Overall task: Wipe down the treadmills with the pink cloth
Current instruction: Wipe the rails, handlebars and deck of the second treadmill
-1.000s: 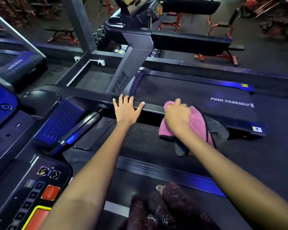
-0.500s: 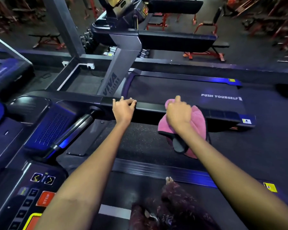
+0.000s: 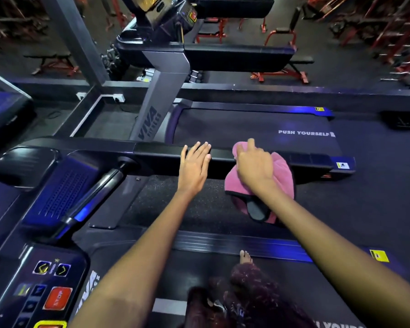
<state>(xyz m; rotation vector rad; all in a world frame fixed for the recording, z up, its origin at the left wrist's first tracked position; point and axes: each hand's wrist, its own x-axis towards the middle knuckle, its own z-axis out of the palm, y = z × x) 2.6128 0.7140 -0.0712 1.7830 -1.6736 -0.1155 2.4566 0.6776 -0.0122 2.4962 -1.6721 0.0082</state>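
A black handrail [image 3: 156,150] of the treadmill I stand on runs across the middle of the head view. My left hand [image 3: 194,166] rests flat on it, fingers straight and together. Just to its right, my right hand [image 3: 256,166] grips the pink cloth [image 3: 282,176] and presses it onto the same rail. The cloth drapes down over the rail's near side, and a grey patch shows at its lower edge. Beyond the rail lies the neighbouring treadmill's belt [image 3: 246,124], printed "PUSH YOURSELF".
The console [image 3: 45,292] with a red STOP button sits at bottom left, beside a blue speaker grille [image 3: 64,197]. A grey VIVA upright [image 3: 152,114] rises behind the rail. My bare foot [image 3: 245,255] stands on the belt. Red benches [image 3: 279,69] stand further back.
My left hand's fingers, curled over the rail half a second ago, now lie straight on it. My right hand stays on the cloth at about the same spot on the rail.
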